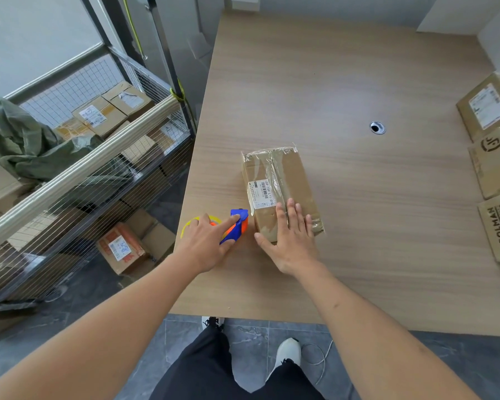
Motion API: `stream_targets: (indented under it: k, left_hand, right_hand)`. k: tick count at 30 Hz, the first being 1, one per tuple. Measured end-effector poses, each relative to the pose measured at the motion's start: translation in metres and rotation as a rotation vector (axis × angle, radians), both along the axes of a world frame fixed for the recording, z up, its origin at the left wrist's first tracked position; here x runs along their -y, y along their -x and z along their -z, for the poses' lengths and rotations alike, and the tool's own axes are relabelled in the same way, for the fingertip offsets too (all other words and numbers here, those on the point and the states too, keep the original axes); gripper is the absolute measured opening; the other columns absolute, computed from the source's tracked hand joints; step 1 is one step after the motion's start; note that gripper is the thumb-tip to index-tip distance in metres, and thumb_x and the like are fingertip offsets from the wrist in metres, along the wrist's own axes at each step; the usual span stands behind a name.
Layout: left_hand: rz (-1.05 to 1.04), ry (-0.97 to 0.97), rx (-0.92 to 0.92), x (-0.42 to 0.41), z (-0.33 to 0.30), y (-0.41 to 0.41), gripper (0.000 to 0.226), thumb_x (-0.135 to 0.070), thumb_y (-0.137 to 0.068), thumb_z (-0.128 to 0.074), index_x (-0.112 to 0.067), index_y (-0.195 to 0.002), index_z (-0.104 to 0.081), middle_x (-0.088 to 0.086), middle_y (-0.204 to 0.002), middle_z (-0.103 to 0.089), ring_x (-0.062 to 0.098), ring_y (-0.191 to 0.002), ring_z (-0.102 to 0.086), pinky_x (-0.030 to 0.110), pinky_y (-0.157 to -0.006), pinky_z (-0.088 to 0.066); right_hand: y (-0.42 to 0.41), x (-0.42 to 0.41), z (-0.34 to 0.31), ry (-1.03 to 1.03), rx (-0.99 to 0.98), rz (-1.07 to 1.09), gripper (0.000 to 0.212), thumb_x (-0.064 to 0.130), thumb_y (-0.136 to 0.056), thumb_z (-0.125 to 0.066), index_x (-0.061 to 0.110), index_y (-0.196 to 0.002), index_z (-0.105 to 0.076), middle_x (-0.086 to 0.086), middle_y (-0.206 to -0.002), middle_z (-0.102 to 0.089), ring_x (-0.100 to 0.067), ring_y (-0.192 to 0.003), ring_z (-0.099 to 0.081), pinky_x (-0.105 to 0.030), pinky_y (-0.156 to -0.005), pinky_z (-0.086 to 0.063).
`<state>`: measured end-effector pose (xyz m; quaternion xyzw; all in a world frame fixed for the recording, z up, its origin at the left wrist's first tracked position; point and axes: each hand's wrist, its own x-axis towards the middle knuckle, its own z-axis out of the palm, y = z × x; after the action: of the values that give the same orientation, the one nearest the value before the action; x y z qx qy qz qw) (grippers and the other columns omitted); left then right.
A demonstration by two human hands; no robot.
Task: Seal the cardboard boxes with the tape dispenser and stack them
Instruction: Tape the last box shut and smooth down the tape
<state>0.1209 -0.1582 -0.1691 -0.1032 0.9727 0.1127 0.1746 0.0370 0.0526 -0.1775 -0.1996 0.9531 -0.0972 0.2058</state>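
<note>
Blue tape dispenser half-hidden under left hand

I saw a wooden table with a round metal grommet in its top; left stood a wire-mesh cart holding a crumpled green bag, on a dark tiled floor.
</note>
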Motion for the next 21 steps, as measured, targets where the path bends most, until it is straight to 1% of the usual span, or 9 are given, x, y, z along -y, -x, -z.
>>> stream_targets:
  k: [4, 7, 9, 11, 14, 17, 21]
  left_hand:
    - [-0.096, -0.037, -0.071, -0.016, 0.014, 0.002, 0.067, -0.057, -0.096, -0.055, -0.050, -0.155, -0.024, 0.014, -0.117, -0.047, 0.033, -0.097, -0.052, 0.041, -0.089, -0.046]
    - [-0.154, -0.125, -0.118, -0.019, 0.024, 0.000, 0.074, -0.056, -0.090, -0.066, -0.047, -0.154, -0.029, 0.011, -0.118, -0.036, 0.032, -0.097, -0.052, 0.042, -0.089, -0.052]
    - [-0.142, -0.162, -0.145, -0.019, 0.028, -0.002, 0.077, -0.058, -0.087, -0.068, -0.047, -0.153, -0.028, 0.009, -0.117, -0.032, 0.030, -0.099, -0.050, 0.042, -0.089, -0.053]
    - [-0.127, -0.167, -0.163, -0.017, 0.027, -0.002, 0.071, -0.058, -0.091, -0.062, -0.045, -0.153, -0.030, 0.008, -0.117, -0.032, 0.028, -0.103, -0.046, 0.042, -0.090, -0.052]
    - [-0.103, -0.145, -0.194, -0.012, 0.019, 0.001, 0.056, -0.047, -0.098, -0.052, -0.041, -0.152, -0.038, 0.007, -0.113, -0.037, 0.026, -0.099, -0.047, 0.042, -0.087, -0.051]
    - [-0.073, -0.156, -0.229, -0.005, 0.016, 0.004, 0.049, -0.033, -0.098, -0.052, -0.035, -0.147, -0.047, 0.008, -0.113, -0.040, 0.027, -0.093, -0.049, 0.042, -0.082, -0.052]
    - [-0.020, -0.213, -0.255, 0.004, 0.015, 0.009, 0.047, -0.021, -0.096, -0.055, -0.028, -0.143, -0.052, 0.011, -0.120, -0.043, 0.028, -0.098, -0.051, 0.044, -0.081, -0.053]
  right_hand:
    - [-0.006, 0.014, -0.001, -0.042, -0.058, 0.059, 0.100, 0.077, -0.091, -0.033, 0.020, -0.162, 0.005, -0.007, -0.169, 0.018, -0.024, -0.155, 0.020, -0.048, -0.125, 0.011]
    - [-0.008, 0.020, 0.003, -0.069, -0.103, 0.074, 0.094, 0.069, -0.096, -0.035, 0.015, -0.162, 0.003, -0.011, -0.169, 0.016, -0.029, -0.156, 0.016, -0.051, -0.125, 0.008]
    - [-0.010, 0.023, 0.006, -0.076, -0.135, 0.085, 0.091, 0.065, -0.097, -0.036, 0.014, -0.162, 0.001, -0.013, -0.169, 0.013, -0.031, -0.156, 0.014, -0.053, -0.125, 0.008]
    - [-0.012, 0.026, 0.010, -0.083, -0.164, 0.095, 0.091, 0.062, -0.097, -0.039, 0.012, -0.162, 0.000, -0.015, -0.169, 0.011, -0.032, -0.156, 0.012, -0.054, -0.125, 0.007]
    - [-0.015, 0.030, 0.014, -0.104, -0.216, 0.111, 0.095, 0.060, -0.094, -0.047, 0.010, -0.161, -0.003, -0.018, -0.169, 0.007, -0.035, -0.156, 0.008, -0.056, -0.125, 0.004]
    - [-0.016, 0.031, 0.019, -0.143, -0.238, 0.094, 0.104, 0.060, -0.091, -0.057, 0.008, -0.161, 0.001, -0.020, -0.168, 0.008, -0.037, -0.156, 0.008, -0.056, -0.124, 0.005]
    - [-0.018, 0.030, 0.019, -0.148, -0.265, 0.096, 0.112, 0.066, -0.086, -0.062, 0.008, -0.161, -0.001, -0.021, -0.168, 0.005, -0.037, -0.156, 0.004, -0.058, -0.125, -0.001]
